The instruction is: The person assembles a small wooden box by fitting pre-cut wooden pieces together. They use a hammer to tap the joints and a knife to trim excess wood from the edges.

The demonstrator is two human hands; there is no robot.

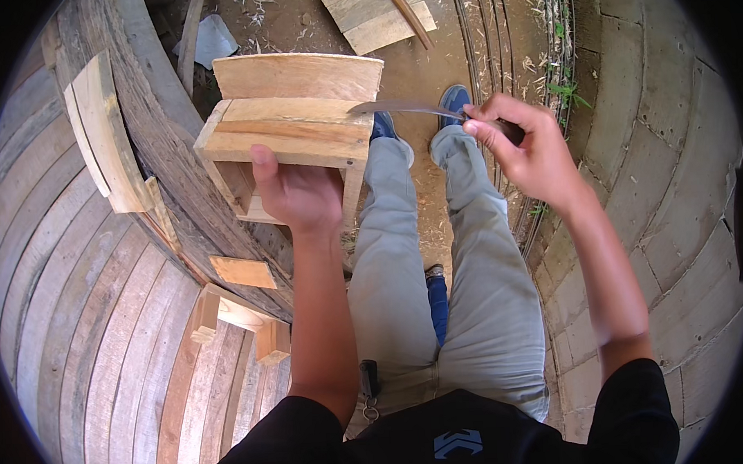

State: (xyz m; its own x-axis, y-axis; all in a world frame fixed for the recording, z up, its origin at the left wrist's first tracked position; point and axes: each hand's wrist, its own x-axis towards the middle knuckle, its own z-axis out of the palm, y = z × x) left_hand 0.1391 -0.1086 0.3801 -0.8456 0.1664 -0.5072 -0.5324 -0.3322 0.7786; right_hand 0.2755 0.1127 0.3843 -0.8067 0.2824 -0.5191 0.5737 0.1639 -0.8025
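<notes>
My left hand (306,195) grips a small pale wooden box (282,137) from its near side, thumb up on the front plank and the other fingers inside the open frame, mostly hidden. A wider board (296,77) stands along the box's far edge. In my right hand (536,148) is a knife (412,107) with a slightly curved blade, my fingers closed round its dark handle. The blade points left, and its tip overlaps the box's upper right corner. Whether it touches the wood I cannot tell.
A thick weathered beam (151,133) runs along the left, beside a slatted wooden surface (80,324). Cut boards (111,151) and small wood blocks (273,342) lie there. A plank panel (376,15) rests on the shaving-strewn ground ahead. A plank wall (655,165) stands at right.
</notes>
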